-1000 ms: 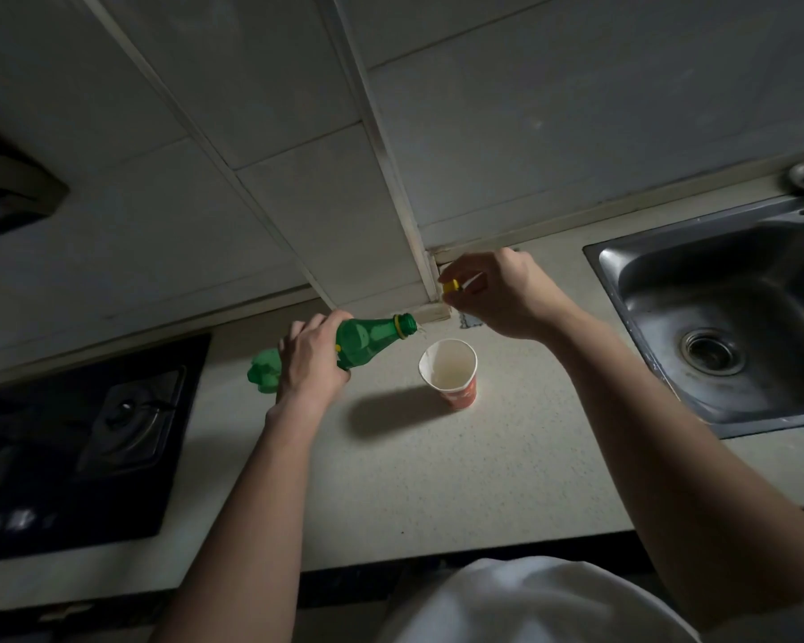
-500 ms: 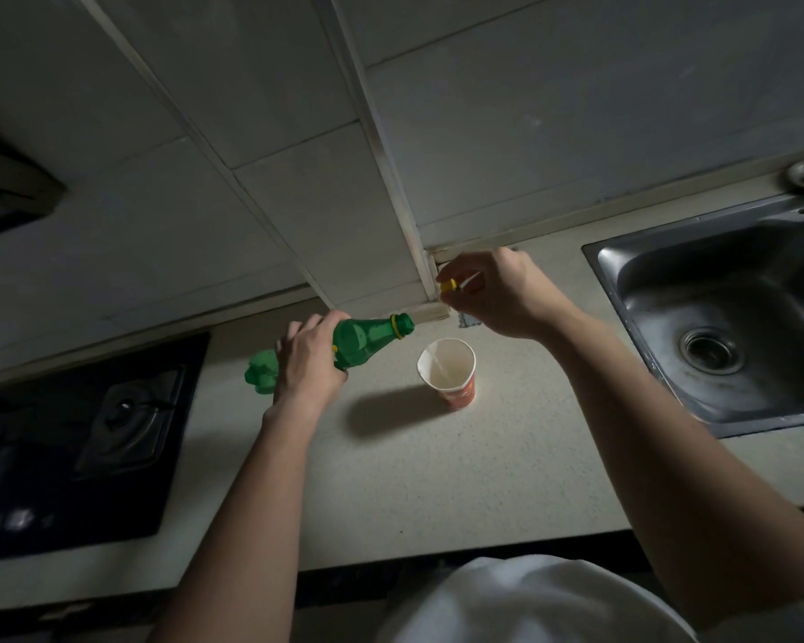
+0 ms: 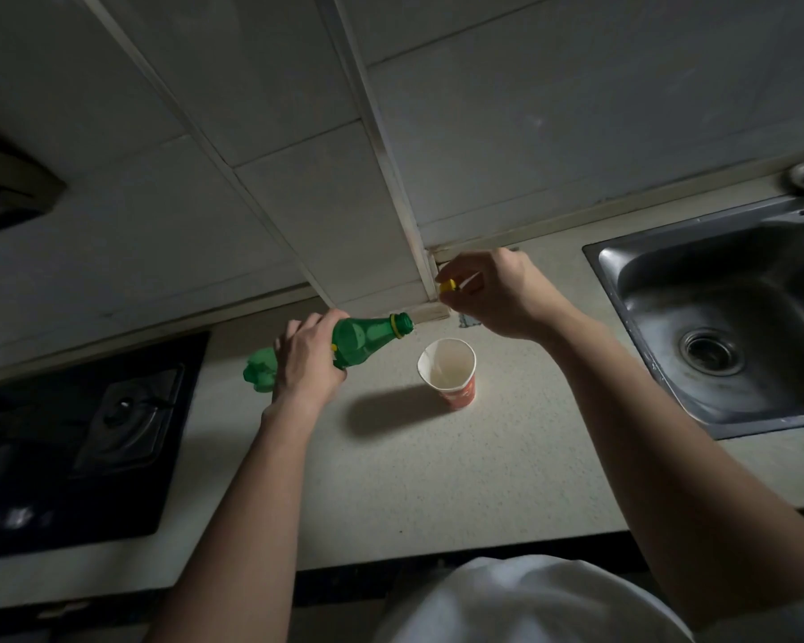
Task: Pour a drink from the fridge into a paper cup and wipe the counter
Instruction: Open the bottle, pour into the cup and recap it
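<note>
Left hand (image 3: 307, 364) clamped round tilted green plastic bottle (image 3: 358, 338), open neck aimed right, short of the red-and-white paper cup (image 3: 449, 371) standing on the speckled worktop (image 3: 437, 480). Right hand (image 3: 493, 290) pinching small yellow cap (image 3: 447, 286) beyond the cup. Advisable: bring neck directly above rim, tilt gradually, keep stream thin to avoid spillage.

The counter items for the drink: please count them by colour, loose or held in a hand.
Green: 1, the green plastic bottle, uncapped, tilted, in the left hand
Yellow: 1, the small yellow bottle cap, pinched in the right hand
Red and white: 1, the red-and-white paper cup, upright on the counter
Total: 3
</note>
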